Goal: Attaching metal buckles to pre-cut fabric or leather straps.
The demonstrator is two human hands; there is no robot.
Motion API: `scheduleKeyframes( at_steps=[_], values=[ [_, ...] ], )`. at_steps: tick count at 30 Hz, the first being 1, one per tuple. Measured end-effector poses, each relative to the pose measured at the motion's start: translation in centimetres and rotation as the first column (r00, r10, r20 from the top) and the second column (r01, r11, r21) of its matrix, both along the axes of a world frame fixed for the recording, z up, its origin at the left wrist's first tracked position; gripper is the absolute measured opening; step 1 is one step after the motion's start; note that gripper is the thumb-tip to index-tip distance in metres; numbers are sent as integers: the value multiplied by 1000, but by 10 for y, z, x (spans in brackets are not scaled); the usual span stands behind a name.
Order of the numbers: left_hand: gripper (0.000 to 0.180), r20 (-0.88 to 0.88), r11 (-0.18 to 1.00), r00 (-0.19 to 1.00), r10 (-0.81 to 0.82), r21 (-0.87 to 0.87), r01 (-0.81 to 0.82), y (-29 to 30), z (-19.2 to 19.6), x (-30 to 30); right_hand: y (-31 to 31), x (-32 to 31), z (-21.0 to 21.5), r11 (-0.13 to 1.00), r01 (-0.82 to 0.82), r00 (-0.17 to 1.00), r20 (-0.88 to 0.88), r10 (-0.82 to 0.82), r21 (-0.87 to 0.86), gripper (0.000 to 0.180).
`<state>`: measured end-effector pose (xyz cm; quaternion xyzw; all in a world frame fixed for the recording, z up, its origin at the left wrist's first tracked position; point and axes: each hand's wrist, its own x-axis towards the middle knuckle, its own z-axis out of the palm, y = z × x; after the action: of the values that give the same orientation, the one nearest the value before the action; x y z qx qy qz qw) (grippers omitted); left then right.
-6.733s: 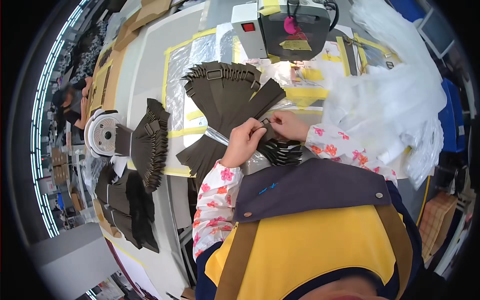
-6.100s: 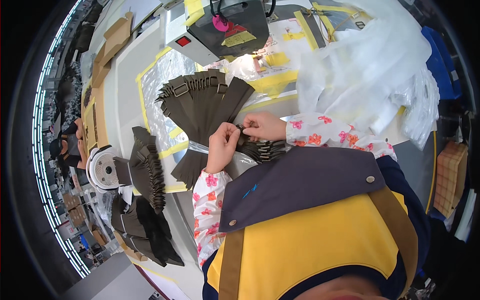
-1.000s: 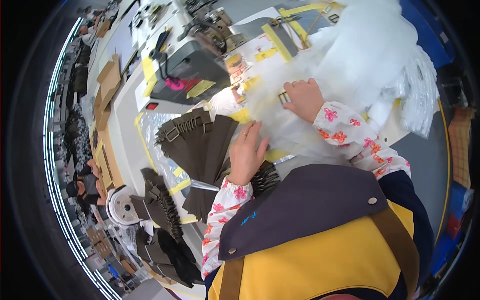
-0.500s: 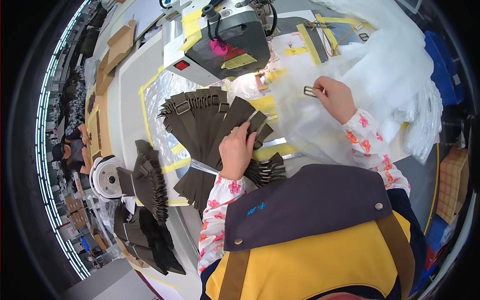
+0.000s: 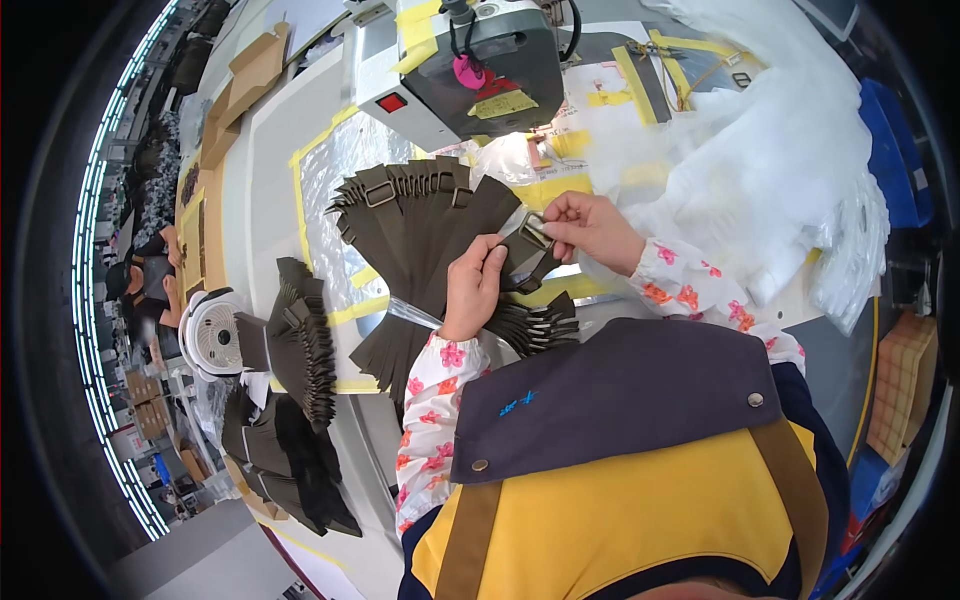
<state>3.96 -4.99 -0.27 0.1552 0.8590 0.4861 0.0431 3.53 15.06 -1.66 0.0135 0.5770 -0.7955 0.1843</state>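
A dark olive bundle of webbing straps, several with metal slide buckles at their far ends, fans out in front of me, bound by a clear band. My left hand lies at the bundle's right side, thumb and fingers closed on a strap. My right hand pinches a small rectangular metal slide buckle at that strap's end. Whether the strap passes through the buckle cannot be told. More strap ends lie below my left hand.
A sewing machine stands just beyond the straps. White sheer material is heaped at the right, near a blue bin. More strap bundles and a white fan are at the left. A co-worker is farther left.
My right hand has moved left and down with the slide buckle, from over the white material to the strap at my left hand. The left hand stays on the strap.
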Motion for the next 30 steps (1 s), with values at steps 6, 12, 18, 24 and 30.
scheduleKeyframes(
  at_steps=[6,12,18,24,30],
  values=[
    [13,-63,994,996,58,98,-52,1,-2,2,-29,-1,-13,986,-158,978,129,164,-55,9],
    [13,96,983,992,87,151,-101,0,0,4,-28,-9,-8,932,-320,947,88,309,170,9],
    [11,-401,984,910,-102,-173,34,-8,13,-2,-40,-10,-15,951,-139,979,-105,174,278,8],
    [8,75,997,994,75,-35,-72,-22,13,11,-56,-19,-32,885,-232,947,-115,301,402,11],
    [12,53,983,998,28,-182,-18,-35,10,7,-63,-13,-35,922,-368,929,98,358,118,14]
  ],
)
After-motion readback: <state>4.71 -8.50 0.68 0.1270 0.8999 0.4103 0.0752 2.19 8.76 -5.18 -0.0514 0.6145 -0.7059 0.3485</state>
